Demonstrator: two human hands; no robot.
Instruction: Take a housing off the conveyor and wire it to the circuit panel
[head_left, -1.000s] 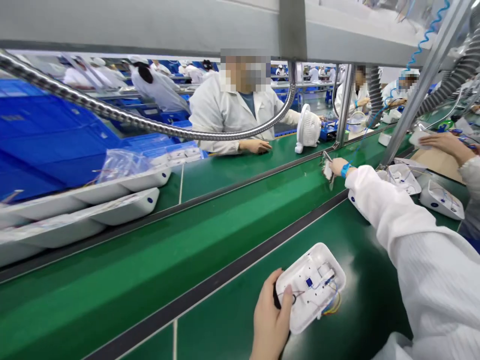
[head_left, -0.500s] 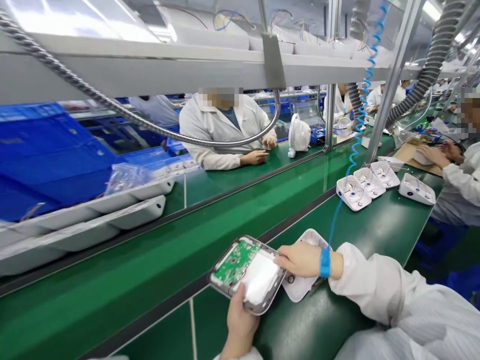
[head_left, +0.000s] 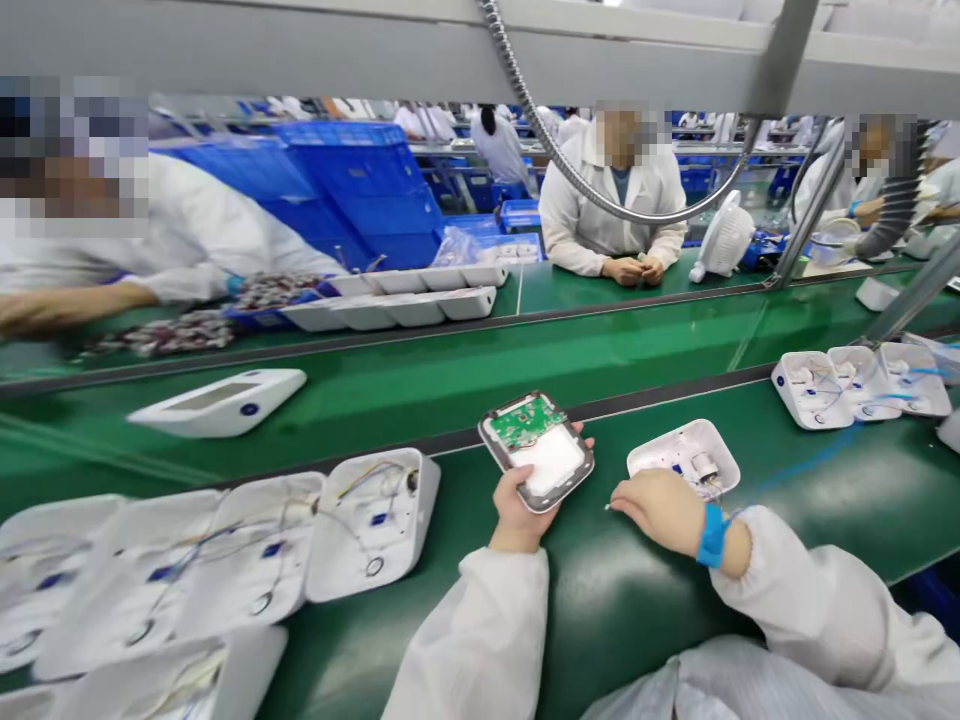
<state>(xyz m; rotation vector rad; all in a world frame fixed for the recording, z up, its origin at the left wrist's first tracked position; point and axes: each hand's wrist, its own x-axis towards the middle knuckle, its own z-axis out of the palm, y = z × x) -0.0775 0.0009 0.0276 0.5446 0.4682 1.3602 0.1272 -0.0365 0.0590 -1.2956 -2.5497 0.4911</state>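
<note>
My left hand (head_left: 523, 508) holds a device cover (head_left: 564, 490) from below, its thumb on the near edge and fingers wrapped behind. The cover is tilted, its inside facing me, with a green circuit board (head_left: 527, 424) at the far end and a white panel nearer. My right hand (head_left: 660, 510), a blue band (head_left: 712, 535) on its wrist, is closed in a pinch. A tiny white connector-like piece (head_left: 608, 507) shows at its fingertips. Just beyond this hand lies an open white housing (head_left: 652, 452) with wires and a small cylindrical part inside; the hand hides its near side.
Open wired housings (head_left: 375, 530) stand in rows at left; several more (head_left: 817, 390) sit at right. A closed white device (head_left: 225, 402) lies on the green belt (head_left: 465, 365). Across it are two co-workers, white trays (head_left: 420, 310) and a fan (head_left: 724, 237). A metal hose (head_left: 555, 150) hangs overhead.
My right hand has let go of the cover and moved over the near side of the housing, fingers pinched. My left hand still holds the cover. The view has swung left.
</note>
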